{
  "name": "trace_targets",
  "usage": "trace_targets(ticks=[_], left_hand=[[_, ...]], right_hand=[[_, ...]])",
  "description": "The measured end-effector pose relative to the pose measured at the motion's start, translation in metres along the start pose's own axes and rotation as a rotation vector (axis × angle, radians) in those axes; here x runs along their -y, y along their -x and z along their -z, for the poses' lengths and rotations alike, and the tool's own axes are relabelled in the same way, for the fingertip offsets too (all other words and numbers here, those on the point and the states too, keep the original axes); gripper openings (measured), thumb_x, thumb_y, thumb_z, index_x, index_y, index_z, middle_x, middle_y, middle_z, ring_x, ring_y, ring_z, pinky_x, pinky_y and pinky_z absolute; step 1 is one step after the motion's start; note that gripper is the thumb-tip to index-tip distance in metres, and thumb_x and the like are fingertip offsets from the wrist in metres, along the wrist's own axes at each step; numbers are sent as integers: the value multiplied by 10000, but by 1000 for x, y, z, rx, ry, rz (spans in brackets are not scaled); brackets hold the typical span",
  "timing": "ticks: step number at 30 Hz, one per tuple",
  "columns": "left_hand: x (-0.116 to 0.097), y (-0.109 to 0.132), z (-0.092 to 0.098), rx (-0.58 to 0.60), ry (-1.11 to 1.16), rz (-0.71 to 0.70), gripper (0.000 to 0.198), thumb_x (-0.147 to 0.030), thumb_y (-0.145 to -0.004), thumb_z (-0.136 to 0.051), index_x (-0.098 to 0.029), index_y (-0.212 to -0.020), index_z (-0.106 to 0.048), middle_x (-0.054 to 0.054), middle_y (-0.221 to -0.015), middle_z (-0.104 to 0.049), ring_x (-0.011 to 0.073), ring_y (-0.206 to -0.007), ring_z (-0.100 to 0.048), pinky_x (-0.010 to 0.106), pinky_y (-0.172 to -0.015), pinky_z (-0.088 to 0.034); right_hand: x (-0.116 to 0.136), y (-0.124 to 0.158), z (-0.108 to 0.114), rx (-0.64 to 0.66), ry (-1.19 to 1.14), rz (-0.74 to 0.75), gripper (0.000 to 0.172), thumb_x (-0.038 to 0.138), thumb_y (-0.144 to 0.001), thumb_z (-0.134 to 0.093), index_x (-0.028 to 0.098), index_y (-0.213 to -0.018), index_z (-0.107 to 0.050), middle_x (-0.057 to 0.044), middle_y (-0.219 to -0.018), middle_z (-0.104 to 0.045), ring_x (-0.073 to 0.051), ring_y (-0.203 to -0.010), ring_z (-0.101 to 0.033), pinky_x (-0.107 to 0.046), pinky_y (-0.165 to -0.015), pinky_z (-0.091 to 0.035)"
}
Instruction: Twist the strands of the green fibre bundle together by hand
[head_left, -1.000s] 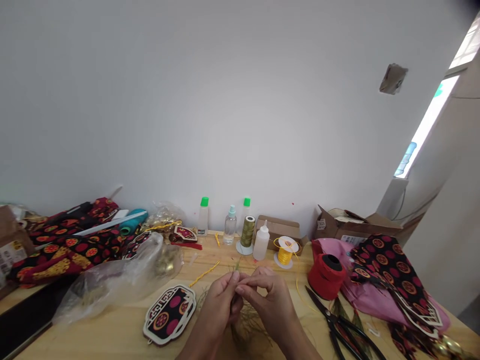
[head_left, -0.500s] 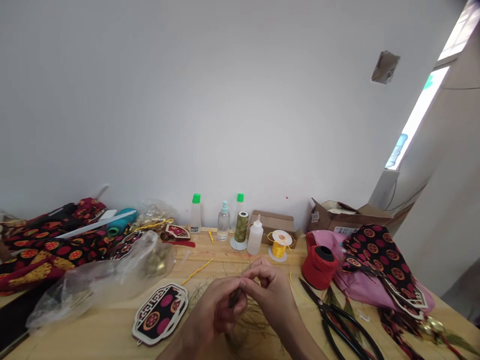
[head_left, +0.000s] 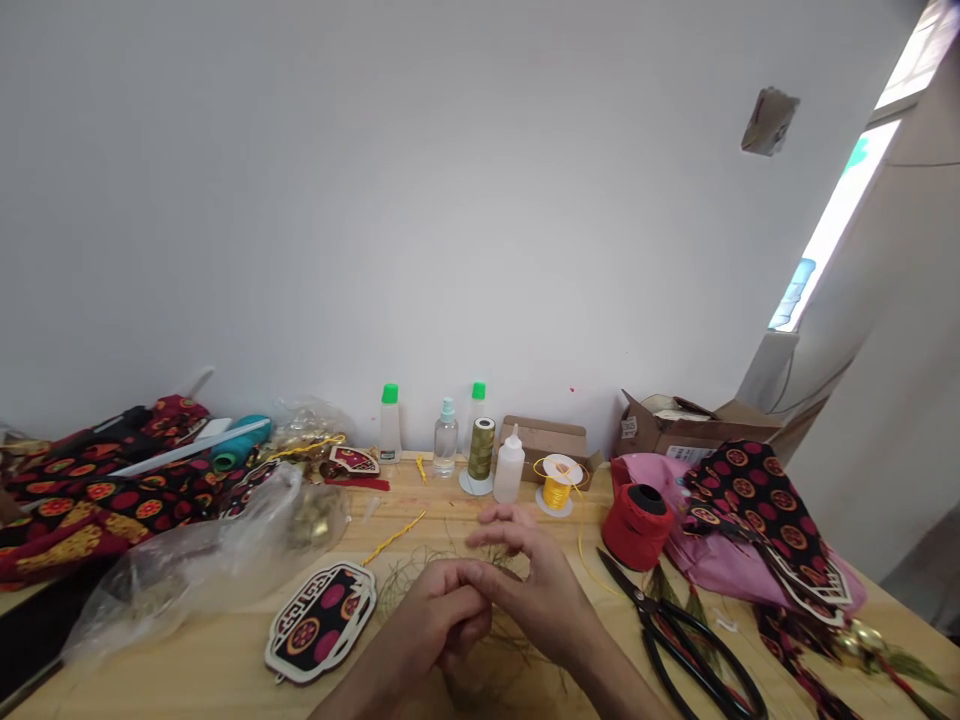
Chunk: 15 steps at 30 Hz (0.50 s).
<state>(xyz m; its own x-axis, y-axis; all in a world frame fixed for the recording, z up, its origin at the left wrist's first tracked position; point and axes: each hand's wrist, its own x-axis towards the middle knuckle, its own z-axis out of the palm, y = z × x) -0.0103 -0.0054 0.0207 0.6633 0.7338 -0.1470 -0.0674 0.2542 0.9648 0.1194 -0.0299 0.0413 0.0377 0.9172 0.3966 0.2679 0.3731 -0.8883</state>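
My left hand [head_left: 444,612] is closed, its curled fingers turned inward over the table's front. A bundle of olive thread is in it, mostly hidden by the fingers; darker strands show faintly below. My right hand [head_left: 536,585] touches it with the thumb, while its other fingers arch forward, apart. Loose olive thread ends [head_left: 409,580] lie scattered on the wood around both hands. Left of them rests a lantern-shaped ornament [head_left: 322,622] with a pale frame, dark patterned cloth and a yellow cord [head_left: 395,537]. Large black-handled scissors [head_left: 679,640] lie to the right.
Along the wall stand a spool of olive thread [head_left: 482,450], a white squeeze bottle [head_left: 509,470], a clear bottle [head_left: 445,445] and a yellow cord spool [head_left: 557,490]. A red thread cone [head_left: 637,530] sits right. Plastic bags [head_left: 187,570] and patterned cloth [head_left: 67,500] cover the left.
My right hand's fingers have opened out and spread forward from a pinch. My left fingers have curled in, and the dark bundle seen between them is now hidden.
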Motion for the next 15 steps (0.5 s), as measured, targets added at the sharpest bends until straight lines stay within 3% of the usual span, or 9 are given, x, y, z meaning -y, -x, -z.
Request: trace_targets(ticks=[2, 6, 9, 15], left_hand=[[0, 0, -1, 21, -26, 19, 265, -332, -664, -524, -182, -478, -408, -92, -360, -305, 37, -316, -167, 212, -323, -99], [-4, 3, -1, 61, -42, 71, 271, -404, -677, -536, -138, -722, -559, -104, -390, -315, 39, -337, -158, 203, -336, -92], [-7, 5, -1, 57, -49, 107, 358, -415, -680, -538, -109, -859, -585, -107, -395, -311, 37, -345, -147, 200, -343, -79], [-2, 2, 1, 1, -46, 140, 345, -406, -663, -554, -101, -819, -601, -105, -398, -331, 24, -332, -156, 179, -334, -75]], right_hand=[[-5, 0, -3, 9, -105, -60, 36, 186, -608, -649, 184, -613, -684, -38, -780, -576, -169, -778, -526, -272, -691, -400], [-10, -5, 2, 10, -294, -154, 102, 245, -591, -660, 164, -529, -670, -12, -636, -563, -111, -532, -484, -228, -473, -370], [-6, -9, 12, -23, -255, -152, 131, 249, -539, -699, 150, -467, -653, -5, -554, -571, -119, -548, -486, -235, -513, -371], [-4, -12, 30, -160, -264, -236, 192, 329, -553, -692, 143, -523, -655, 35, -447, -532, -78, -455, -412, -210, -474, -326]])
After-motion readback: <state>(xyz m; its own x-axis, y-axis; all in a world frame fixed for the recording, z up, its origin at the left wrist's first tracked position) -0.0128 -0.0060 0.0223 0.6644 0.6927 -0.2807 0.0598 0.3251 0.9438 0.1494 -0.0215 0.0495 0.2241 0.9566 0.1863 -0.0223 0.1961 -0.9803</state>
